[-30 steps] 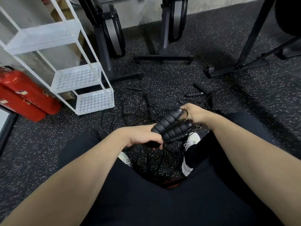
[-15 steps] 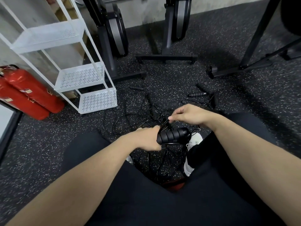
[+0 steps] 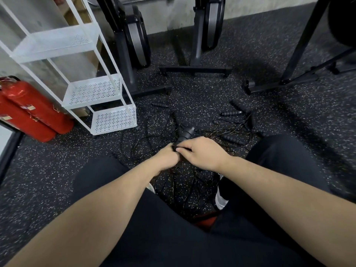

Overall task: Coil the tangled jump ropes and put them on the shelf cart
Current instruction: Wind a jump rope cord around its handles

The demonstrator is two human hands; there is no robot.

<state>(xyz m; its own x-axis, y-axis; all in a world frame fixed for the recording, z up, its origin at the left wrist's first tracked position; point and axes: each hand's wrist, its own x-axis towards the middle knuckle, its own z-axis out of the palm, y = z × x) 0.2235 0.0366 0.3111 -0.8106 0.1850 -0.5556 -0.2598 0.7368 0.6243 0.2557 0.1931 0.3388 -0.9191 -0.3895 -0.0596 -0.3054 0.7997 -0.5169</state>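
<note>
Just in front of the person's knees, above a speckled black rubber floor, two bare hands meet over a pair of ribbed black jump-rope handles. The left hand has its grip clenched round the lower ends of the handles, which stick up and away from it. The right hand lies touching the left, its fingers curled at the base of the handles; they appear to pinch the thin cord there, though motion blur makes that uncertain.

Beneath and around the hands, thin black cords spread over the floor in a loose tangle. More ribbed handles lie beyond the hands to the right, and one lies beyond them to the left.

The white shelf cart, three perforated tiers, stands beyond the hands to the left, near the edge of the tangle; no rope is on it. Left of the cart lie red fire extinguishers. Black exercise-machine frames stand farther back.

Judging by this, the step in hand is the first coil: one rope's handles gathered, its cord not yet wound. The next move likely calls for drawing that cord free of the others and looping it evenly beside the handles before carrying it left to the cart.
</note>
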